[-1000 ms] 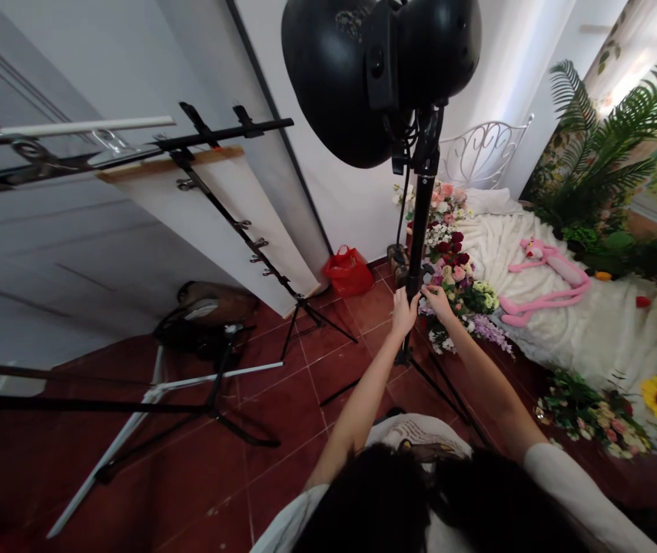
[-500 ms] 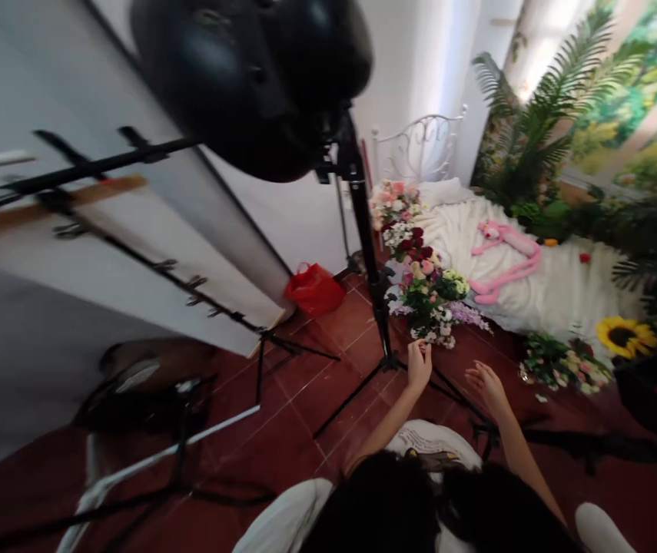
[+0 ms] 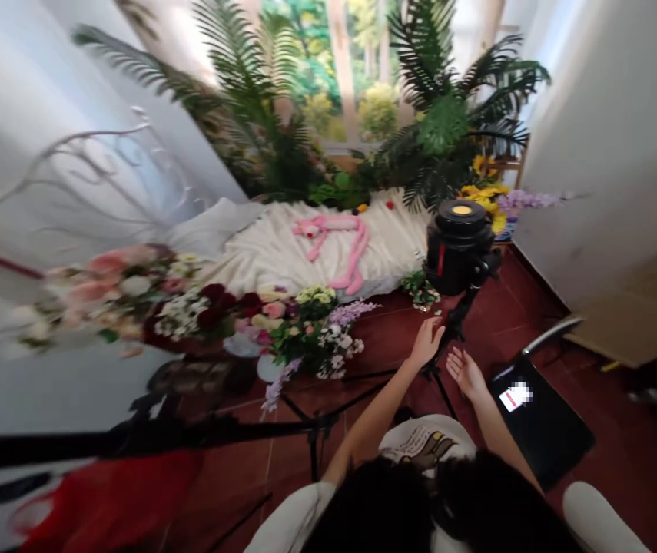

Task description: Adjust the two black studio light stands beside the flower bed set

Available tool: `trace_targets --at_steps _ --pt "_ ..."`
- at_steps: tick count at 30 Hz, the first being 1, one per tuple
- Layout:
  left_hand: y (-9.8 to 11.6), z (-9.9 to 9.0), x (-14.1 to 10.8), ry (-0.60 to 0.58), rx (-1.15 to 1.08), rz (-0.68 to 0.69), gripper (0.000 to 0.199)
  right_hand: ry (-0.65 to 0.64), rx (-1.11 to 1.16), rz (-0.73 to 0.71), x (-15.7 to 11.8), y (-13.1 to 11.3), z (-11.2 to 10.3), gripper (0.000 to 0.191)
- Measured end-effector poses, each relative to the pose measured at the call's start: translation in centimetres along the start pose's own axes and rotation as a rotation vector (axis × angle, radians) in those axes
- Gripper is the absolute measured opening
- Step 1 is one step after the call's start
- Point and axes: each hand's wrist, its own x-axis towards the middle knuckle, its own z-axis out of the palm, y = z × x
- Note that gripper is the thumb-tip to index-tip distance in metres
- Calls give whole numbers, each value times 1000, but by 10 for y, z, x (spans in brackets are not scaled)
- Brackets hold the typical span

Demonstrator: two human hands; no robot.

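Note:
My left hand (image 3: 426, 342) is held out in front of me with its fingers apart and nothing in it. It is close to the black pole of a light stand (image 3: 459, 316); whether they touch I cannot tell. A studio lamp (image 3: 459, 244) sits on top of that stand. Lower and to the right, my right hand (image 3: 467, 374) is open, palm partly turned inward, also holding nothing. A black flat-topped chair (image 3: 552, 434) with a white card or phone (image 3: 513, 397) on it is to the right of that hand.
A bed with a cream cover (image 3: 270, 250) carries a pink plush toy (image 3: 356, 246). Artificial flowers (image 3: 310, 330) line its near side, palm leaves (image 3: 253, 84) its far side. Black stand legs (image 3: 313, 426) cross the red tiled floor (image 3: 241, 468). A red bag (image 3: 114, 499) is at lower left.
My view has swung to the right, bringing the lamp and the chair into sight. My hands have come closer together and are now beside the light stand. My left fingers have opened out.

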Motion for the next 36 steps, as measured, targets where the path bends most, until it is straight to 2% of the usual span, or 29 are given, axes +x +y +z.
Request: trace_targets --at_steps 2,4,7,10,12,15,17,20,23,24,26,30,32,36 --pt "3 22 14 -70 -21 16 36 -13 122 13 -6 -9 -11 17" --pt "3 38 23 -91 -37 -3 37 -45 210 26 -11 -18 -16 17" --pt "2 49 27 -110 -25 -58 37 -98 270 73 -13 -33 -11 17" --pt "1 50 27 -141 9 -107 36 -116 250 106 -6 -44 3 13" --pt "1 49 27 -142 14 -113 35 -70 189 62 2 -45 12 3" --pt "0 48 28 -144 23 -112 35 -9 73 -90 10 -41 19 17" --pt "-2 48 29 -158 27 -116 35 -28 46 -129 11 -39 17 21" --pt "-4 48 30 -175 22 -119 34 -105 94 -5 9 -46 11 11" --pt "-5 48 29 -162 21 -127 34 -121 103 75 9 -54 7 14" --pt "-6 48 29 -154 18 -127 35 -101 66 47 10 -55 7 15" --pt "-6 49 29 -145 9 -116 36 -26 -96 -132 11 -54 7 18" --pt "-7 49 29 -154 32 -92 36 80 -737 -639 7 -57 5 22" --pt "-7 50 29 -148 60 -93 35 64 -961 -775 4 -62 5 24" --pt "-7 50 28 -143 99 -62 29 29 -971 -944 9 -69 15 46"
